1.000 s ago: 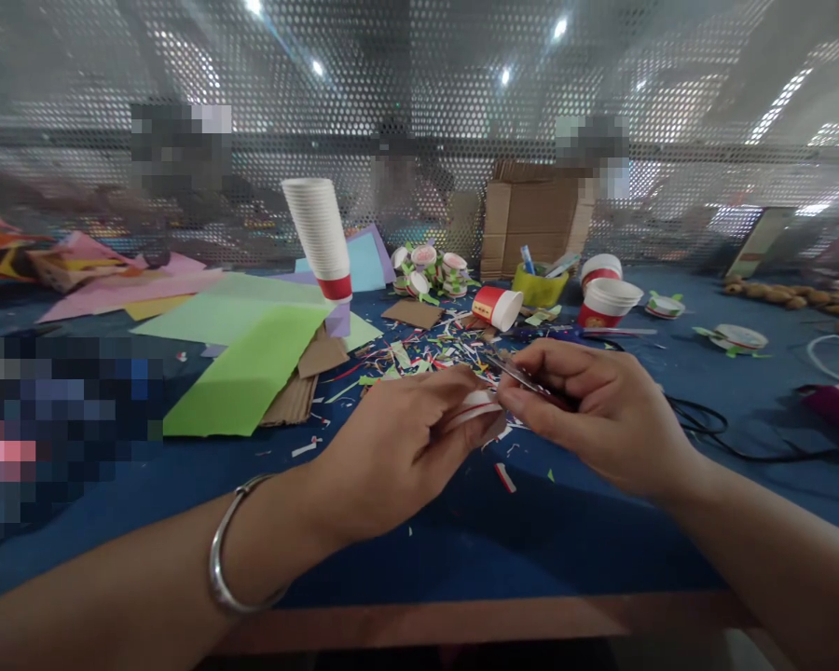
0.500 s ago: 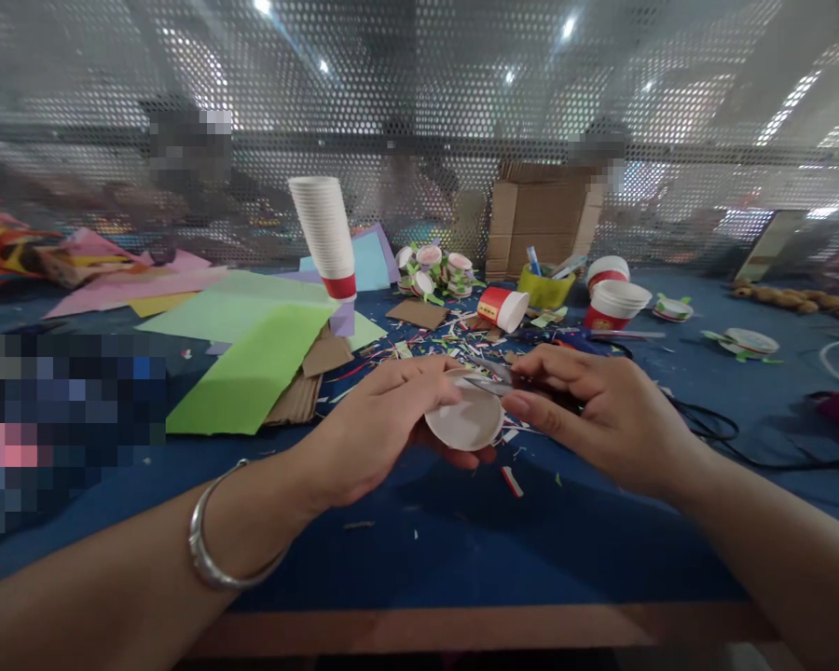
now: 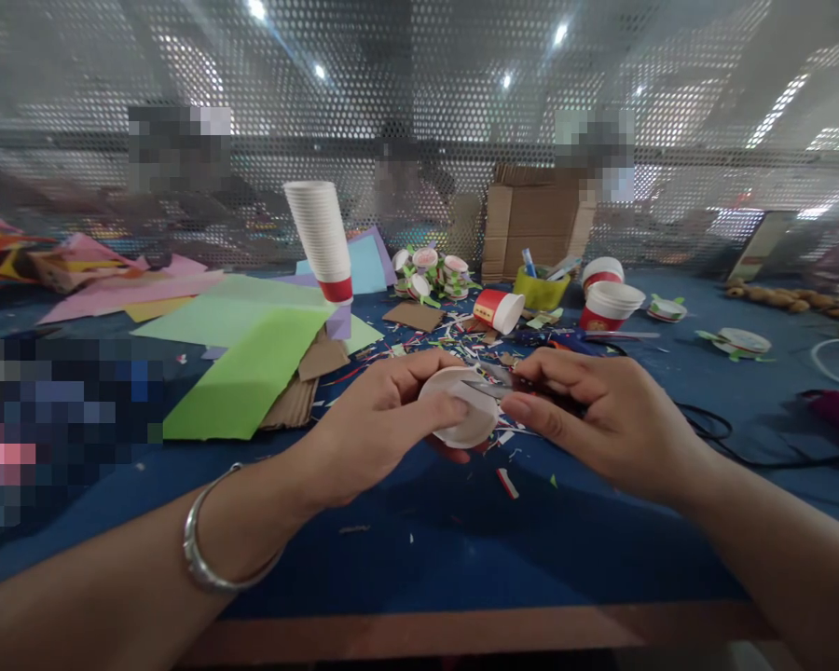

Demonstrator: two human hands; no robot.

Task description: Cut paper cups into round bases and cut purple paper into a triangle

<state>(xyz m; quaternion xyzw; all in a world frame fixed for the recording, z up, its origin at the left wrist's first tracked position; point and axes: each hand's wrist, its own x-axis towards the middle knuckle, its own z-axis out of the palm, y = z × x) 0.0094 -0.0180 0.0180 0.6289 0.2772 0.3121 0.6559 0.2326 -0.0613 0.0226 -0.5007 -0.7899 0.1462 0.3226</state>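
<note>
My left hand (image 3: 374,424) grips the round white bottom of a paper cup (image 3: 476,424), thumb pressed on its inside and fingers beneath. Metal scissors (image 3: 488,388) are in my right hand (image 3: 605,419), their blades lying over the cup bottom's upper right edge. My right fingers hide most of the handles. Thin paper scraps (image 3: 507,483) in white, red and green litter the table around both hands. Beyond them a red and white paper cup (image 3: 498,310) lies on its side.
A tall stack of paper cups (image 3: 320,233) stands back left, near green paper sheets (image 3: 252,373) and cardboard pieces. Several small paper turtles (image 3: 425,259), a yellow pen holder (image 3: 540,291) and more cups (image 3: 610,306) stand farther back. Dark cord (image 3: 762,457) runs right.
My left thumb now lies farther across the inside of the cup bottom, which has turned slightly. The scissors remain at its edge; the whole view has shifted a little.
</note>
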